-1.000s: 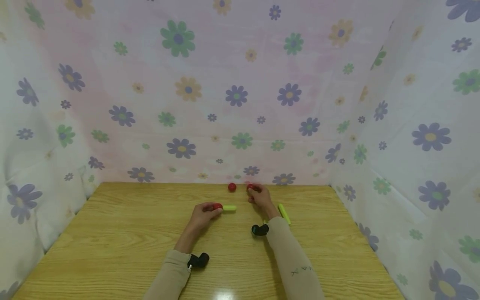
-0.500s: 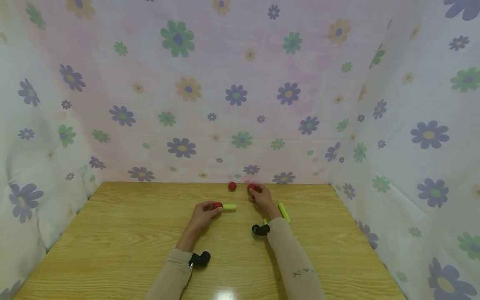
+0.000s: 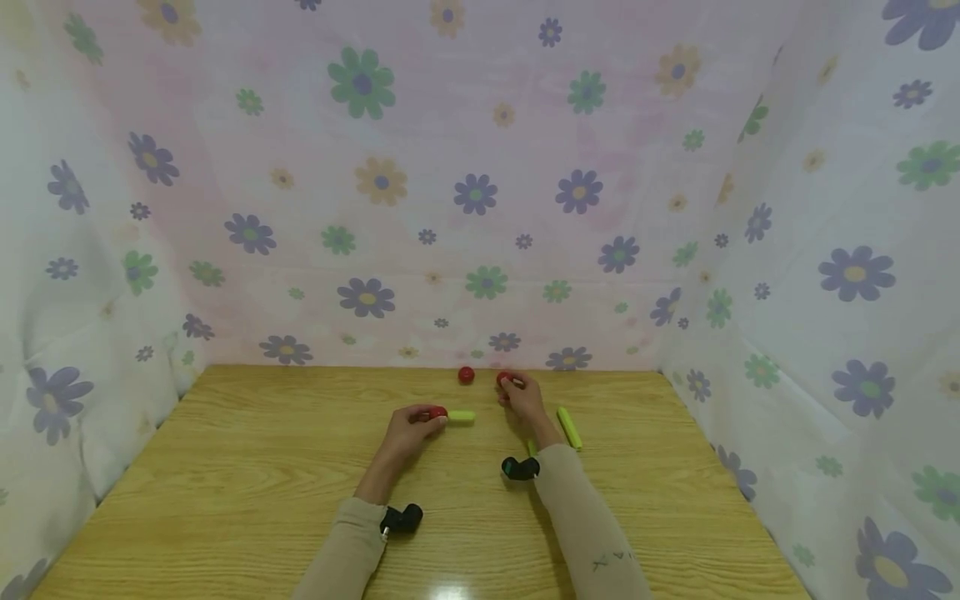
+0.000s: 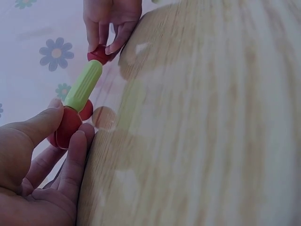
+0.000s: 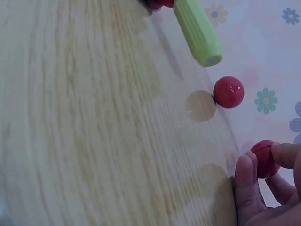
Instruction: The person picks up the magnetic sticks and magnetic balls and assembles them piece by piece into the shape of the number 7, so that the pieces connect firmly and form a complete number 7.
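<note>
My left hand (image 3: 407,429) grips a red ball (image 4: 68,126) between thumb and fingers, low over the wooden table. From that ball a ribbed lime-green stick (image 3: 461,417) points right, its free end bare with a small pale spot showing in the right wrist view. Farther back, my right hand (image 3: 522,398) pinches another red ball (image 5: 265,159), which has a groove line round it. Between the two hands, near the table's back edge, a third red ball (image 3: 466,375) lies on the wood.
To the right of my right forearm lies a second lime-green stick (image 3: 569,428). Part of another green piece (image 3: 532,448) shows beside the right wrist, mostly hidden. Flowered cloth (image 3: 420,250) rises behind the wooden table (image 3: 247,467) and along both sides.
Both hands keep their hold on the red balls and barely move. The whole head view has shifted slightly.
</note>
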A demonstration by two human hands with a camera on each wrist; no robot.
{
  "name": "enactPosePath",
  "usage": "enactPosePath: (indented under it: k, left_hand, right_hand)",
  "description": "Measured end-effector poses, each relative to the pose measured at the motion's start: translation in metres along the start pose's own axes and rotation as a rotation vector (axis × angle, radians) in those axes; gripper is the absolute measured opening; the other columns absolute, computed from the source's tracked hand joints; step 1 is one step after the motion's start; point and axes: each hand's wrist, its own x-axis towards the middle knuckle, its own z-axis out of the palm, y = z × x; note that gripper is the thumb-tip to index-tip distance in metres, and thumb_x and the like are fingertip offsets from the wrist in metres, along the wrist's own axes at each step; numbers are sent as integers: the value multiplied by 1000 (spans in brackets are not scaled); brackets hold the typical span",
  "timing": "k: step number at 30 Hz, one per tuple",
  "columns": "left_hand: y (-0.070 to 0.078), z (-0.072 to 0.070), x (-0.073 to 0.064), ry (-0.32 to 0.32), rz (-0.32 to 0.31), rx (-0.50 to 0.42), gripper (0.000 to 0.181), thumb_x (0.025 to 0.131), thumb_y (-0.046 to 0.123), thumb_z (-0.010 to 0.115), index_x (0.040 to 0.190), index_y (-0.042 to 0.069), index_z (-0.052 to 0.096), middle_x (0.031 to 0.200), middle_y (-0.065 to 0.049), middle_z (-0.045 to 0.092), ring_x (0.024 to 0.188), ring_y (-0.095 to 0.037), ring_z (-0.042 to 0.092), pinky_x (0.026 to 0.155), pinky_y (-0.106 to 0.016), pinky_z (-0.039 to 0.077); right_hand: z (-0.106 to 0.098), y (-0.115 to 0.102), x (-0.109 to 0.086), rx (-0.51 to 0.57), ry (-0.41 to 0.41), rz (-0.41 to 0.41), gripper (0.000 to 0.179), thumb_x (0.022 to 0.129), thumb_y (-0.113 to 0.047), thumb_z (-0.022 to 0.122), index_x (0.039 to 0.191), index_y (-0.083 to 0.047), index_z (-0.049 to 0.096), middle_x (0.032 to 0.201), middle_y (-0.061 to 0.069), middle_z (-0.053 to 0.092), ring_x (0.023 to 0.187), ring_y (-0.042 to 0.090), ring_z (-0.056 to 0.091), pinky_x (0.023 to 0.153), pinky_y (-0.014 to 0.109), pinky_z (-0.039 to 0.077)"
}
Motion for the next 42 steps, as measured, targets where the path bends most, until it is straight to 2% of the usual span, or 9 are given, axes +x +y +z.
enactPosePath:
  k: [5, 13, 21, 25, 35, 39, 42]
  left_hand:
    - [0, 0, 1, 4, -12, -5, 40, 95, 18, 78, 126, -6, 69, 113, -20, 69, 96, -22, 65, 76, -27, 55]
    - [-1, 0, 2, 7, -13, 9, 39, 95, 19, 78, 125, -5, 70, 111, -19, 69, 95, -22, 64, 75, -26, 54]
    - [-2, -1, 2, 0, -6, -7, 41, 95, 19, 78, 125, -6, 69, 113, -21, 69, 98, -24, 65, 77, -28, 55]
    - [-2, -2, 2, -6, -5, 4, 41, 95, 20, 78, 125, -7, 69, 113, -21, 69, 97, -23, 65, 76, -28, 55]
    - [-1, -3, 5, -18, -7, -15, 41, 96, 19, 77, 127, -7, 68, 112, -20, 69, 95, -21, 66, 77, -27, 57]
    - [-1, -3, 4, -13, -11, -10, 42, 96, 19, 77, 127, -7, 68, 113, -20, 69, 97, -22, 66, 78, -28, 56]
    - [-2, -3, 4, -11, -20, -7, 42, 96, 19, 76, 128, -7, 68, 113, -20, 68, 98, -23, 65, 79, -28, 56]
  right_hand:
    - [-2, -2, -2, -26, -14, 6, 39, 110, -11, 50, 144, 8, 51, 129, 31, 58, 73, 9, 60, 67, 18, 54]
    - [-7, -8, -8, -122, -131, 15, 42, 111, -18, 49, 144, 9, 52, 112, 25, 67, 72, 13, 64, 66, 22, 56]
    - [-11, -13, -14, -126, -194, 4, 45, 112, -20, 48, 144, 12, 50, 118, 29, 65, 73, 13, 64, 68, 23, 57]
    - [-13, -14, -18, -117, -220, 29, 49, 112, -21, 47, 147, 13, 46, 118, 32, 64, 75, 14, 64, 70, 26, 58]
    - [-9, -18, -28, -38, -255, 93, 50, 114, -23, 42, 152, 10, 40, 129, 28, 61, 80, 13, 66, 75, 31, 60]
    - [-3, -19, -36, -5, -263, 102, 48, 114, -20, 41, 152, 10, 41, 129, 30, 60, 78, 12, 64, 75, 28, 59]
    - [2, -14, -41, 7, -253, 87, 45, 114, -18, 42, 149, 11, 44, 124, 26, 62, 76, 12, 62, 71, 24, 57]
